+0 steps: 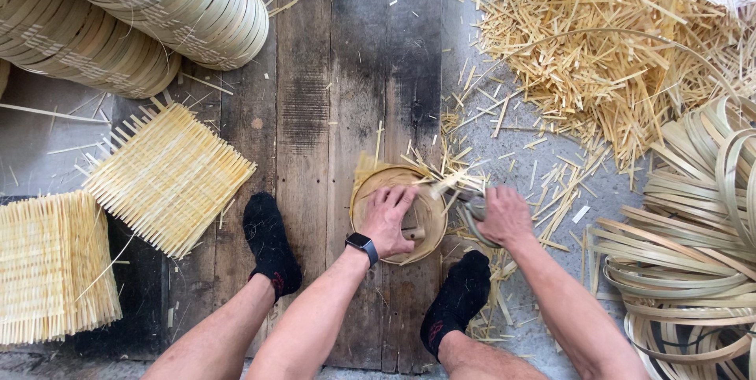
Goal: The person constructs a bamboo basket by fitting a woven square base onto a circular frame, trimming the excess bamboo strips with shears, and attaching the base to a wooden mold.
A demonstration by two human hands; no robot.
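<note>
- Left hand (387, 218) presses flat inside the round bamboo frame (398, 211), likely pinning it to the plank floor (315, 96) between the socked feet (272, 242).
- Right hand (504, 216) is closed on a dark tool (472, 211) at the frame's rim; its kind is hard to make out.
- Beyond: woven mats (169, 175), stacked hoops (157, 10), offcut pile (614, 49), partly cropped.

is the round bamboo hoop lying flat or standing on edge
Lying flat: the round bamboo hoop shows its full circle on the plank floor, left hand pressing inside it.
</note>
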